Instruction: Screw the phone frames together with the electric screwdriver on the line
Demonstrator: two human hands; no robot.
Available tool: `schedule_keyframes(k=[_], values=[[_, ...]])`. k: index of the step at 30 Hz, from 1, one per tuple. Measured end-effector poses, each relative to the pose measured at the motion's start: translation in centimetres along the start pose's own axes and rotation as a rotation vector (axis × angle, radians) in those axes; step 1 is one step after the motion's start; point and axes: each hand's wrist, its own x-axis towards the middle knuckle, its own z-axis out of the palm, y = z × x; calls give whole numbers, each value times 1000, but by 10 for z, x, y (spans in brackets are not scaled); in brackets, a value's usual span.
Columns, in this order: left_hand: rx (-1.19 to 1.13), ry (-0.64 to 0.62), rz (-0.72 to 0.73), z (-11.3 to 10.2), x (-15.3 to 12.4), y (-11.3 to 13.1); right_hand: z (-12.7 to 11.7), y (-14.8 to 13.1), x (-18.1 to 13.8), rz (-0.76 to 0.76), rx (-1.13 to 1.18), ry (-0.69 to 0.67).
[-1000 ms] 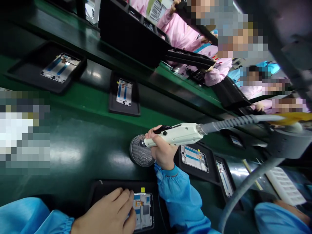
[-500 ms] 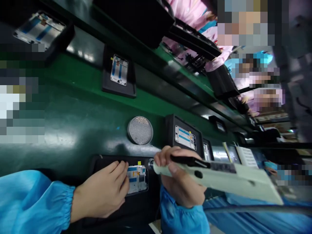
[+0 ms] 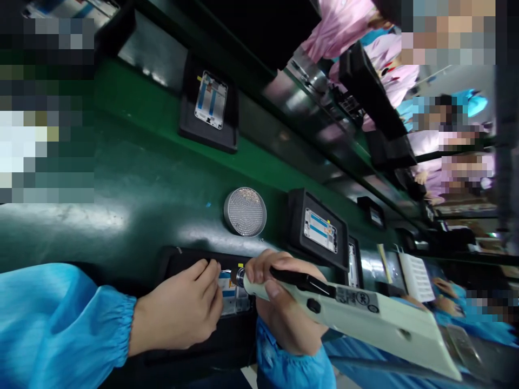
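Note:
My right hand (image 3: 279, 297) is wrapped around a pale green electric screwdriver (image 3: 365, 319) with a black lever. Its metal nose (image 3: 238, 277) points left, and the bit end is close to the fingertips of my left hand (image 3: 186, 302). Those fingers are bent and pressed together over the left part of a phone frame (image 3: 235, 307); what lies between them is hidden. The frame, with blue strips and a yellow tab, lies in a black tray (image 3: 174, 262). Whether the bit touches the frame I cannot tell.
A round dish (image 3: 245, 212) with a dotted plate stands behind my hands on the green bench (image 3: 162, 178). Black trays holding phone frames lie at right (image 3: 298, 216) and farther back (image 3: 188, 129). Beyond the rails are people in pink (image 3: 340, 27) and blue.
The screwdriver in my right hand has moved left, its nose now over the phone frame beside my left fingertips. The whole view has shifted slightly.

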Motion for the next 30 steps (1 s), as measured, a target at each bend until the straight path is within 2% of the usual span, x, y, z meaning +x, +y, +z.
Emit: schedule_keyframes(k=[11,25,30], values=[[-3,-49,22,-2,1,0,1,1,-3,35,-9,5],[-36,-10,-29,-4,3,0,4,7,-6,39,-16,-10],[-35,-26,14,-4,2,-6,0,8,2,21,-8,14]])
